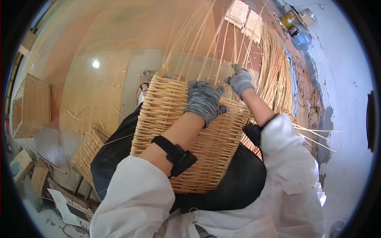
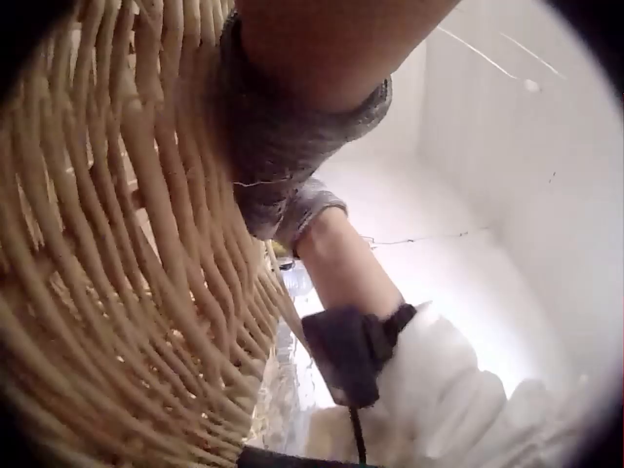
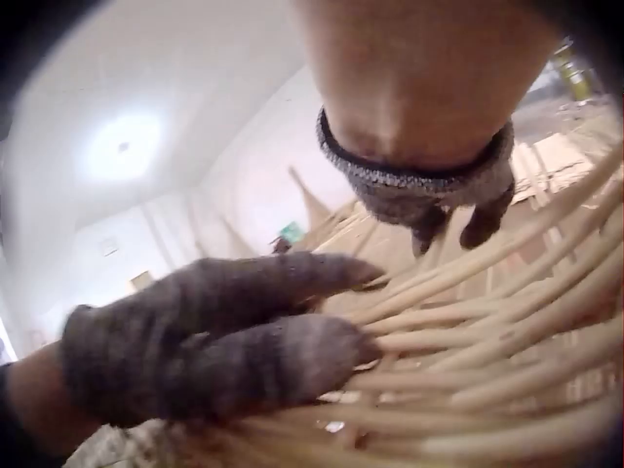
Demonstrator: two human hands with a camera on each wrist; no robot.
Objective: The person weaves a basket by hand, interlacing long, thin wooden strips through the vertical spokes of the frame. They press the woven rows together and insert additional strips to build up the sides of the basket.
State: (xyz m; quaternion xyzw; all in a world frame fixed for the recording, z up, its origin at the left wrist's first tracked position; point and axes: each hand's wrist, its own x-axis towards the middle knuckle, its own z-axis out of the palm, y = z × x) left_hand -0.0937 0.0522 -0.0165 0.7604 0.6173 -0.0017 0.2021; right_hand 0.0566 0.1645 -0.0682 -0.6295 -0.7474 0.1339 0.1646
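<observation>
A woven wicker piece (image 1: 170, 115) stands across the person's lap, with long upright stakes (image 1: 200, 47) rising from its far edge. The left hand (image 1: 204, 99), in a grey knitted glove, rests on the weave near that edge, fingers spread and fairly straight. In the right wrist view the left glove's fingers (image 3: 292, 356) lie against the rods. Beyond the far edge, toward the right corner, is the gloved right hand (image 1: 241, 82) among the stakes, thumb and finger apart. Its fingers (image 3: 486, 219) point downward in the right wrist view, with a stake showing between them.
A large bundle of loose wicker rods (image 1: 274, 67) lies along the right wall. Pale blocks (image 1: 238, 14) lie beyond the stakes. At left are a finished-looking basket (image 1: 35, 105) and a smaller woven piece (image 1: 89, 148). A water bottle (image 1: 301, 40) stands far right.
</observation>
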